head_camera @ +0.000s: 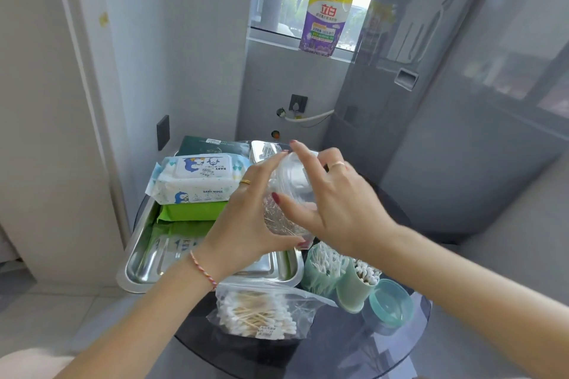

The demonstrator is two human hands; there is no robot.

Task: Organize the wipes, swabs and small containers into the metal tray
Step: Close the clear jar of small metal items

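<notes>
Both hands hold a clear plastic container [284, 194] in the air, above the right part of the metal tray [138, 268]. The left hand [246, 221] grips its lower part from the left side, fingers curled around it. The right hand [332, 203] holds the top, where a clear lid sits, with the thumb on the front wall and the fingers spread over the lid. Thin sticks are visible inside the container.

In the tray, at the far left, a white pack of baby wipes [197, 178] lies on a green pack [191, 211]. Behind them is a dark green pack [212, 144].

On the dark glass surface [354, 344], just in front of the tray, lies a clear bag of cotton swabs [261, 312]. To the right of the tray stand two light green cups [354, 286] with swabs in them, and a small teal lid [392, 301] beside them.
</notes>
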